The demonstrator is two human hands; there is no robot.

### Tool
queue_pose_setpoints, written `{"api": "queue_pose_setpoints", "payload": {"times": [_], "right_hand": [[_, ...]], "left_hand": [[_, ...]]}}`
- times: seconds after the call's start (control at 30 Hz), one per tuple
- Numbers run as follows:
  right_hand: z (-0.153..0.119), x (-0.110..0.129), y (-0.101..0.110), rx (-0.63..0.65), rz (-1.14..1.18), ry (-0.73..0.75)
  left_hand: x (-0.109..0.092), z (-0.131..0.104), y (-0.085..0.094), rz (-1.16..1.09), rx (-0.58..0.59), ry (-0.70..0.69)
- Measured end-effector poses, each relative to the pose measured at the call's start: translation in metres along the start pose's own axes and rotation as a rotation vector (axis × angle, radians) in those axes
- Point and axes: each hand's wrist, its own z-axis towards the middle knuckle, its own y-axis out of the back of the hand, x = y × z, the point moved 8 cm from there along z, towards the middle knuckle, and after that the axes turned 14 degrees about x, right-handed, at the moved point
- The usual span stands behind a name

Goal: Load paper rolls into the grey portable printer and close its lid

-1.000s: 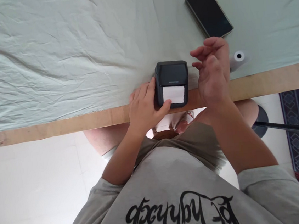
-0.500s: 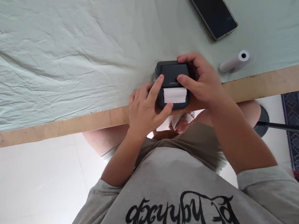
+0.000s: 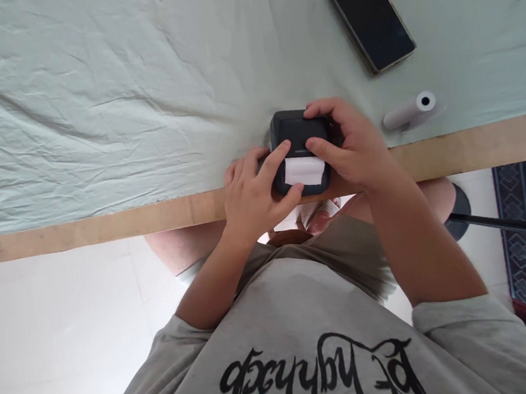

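A small black receipt printer [image 3: 294, 132] sits at the table's near edge, a strip of white paper [image 3: 305, 171] lying over its front part. From the left, my left hand [image 3: 255, 188] grips the printer, its index finger on the top and its thumb at the front corner. My right hand [image 3: 354, 143] is closed round the right side, thumb on the lid and fingers over the far right corner. Faint lettering shows on the lid, partly behind the right thumb. The printer's underside is hidden.
Right of the printer lies a white paper roll [image 3: 408, 111] with a dark core. Beyond it is a smartphone [image 3: 371, 18] with a dark screen. A wrinkled pale green cloth [image 3: 116, 99] covers the table, leaving a bare wooden edge [image 3: 106, 225] at the front.
The whole view has shifted slightly. Both hands keep nearly the same hold on the printer, with the fingers hardly changed.
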Motion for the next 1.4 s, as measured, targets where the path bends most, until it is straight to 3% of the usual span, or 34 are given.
{"api": "queue_pose_setpoints", "payload": {"times": [0.2,0.33,0.5,0.8,0.97,1.4], "right_hand": [[0.002,0.0,-0.001,0.041,-0.019,-0.015],[-0.008,0.0,-0.006,-0.092,-0.045,0.078],[-0.019,-0.009,-0.006,-0.23,-0.068,0.04],[-0.019,-0.01,-0.004,-0.253,-0.066,0.017],[-0.021,-0.007,-0.003,-0.288,-0.102,-0.046],[-0.021,0.0,-0.007,-0.215,-0.134,-0.034]], "left_hand": [[0.001,0.001,0.0,-0.001,-0.002,0.02],[0.0,-0.001,-0.002,0.027,0.002,0.009],[0.002,0.0,-0.003,0.034,0.029,0.038],[0.006,0.003,-0.011,0.081,0.124,0.061],[0.008,0.003,-0.011,0.075,0.093,0.054],[0.012,0.005,-0.007,0.033,0.117,0.071]]}}
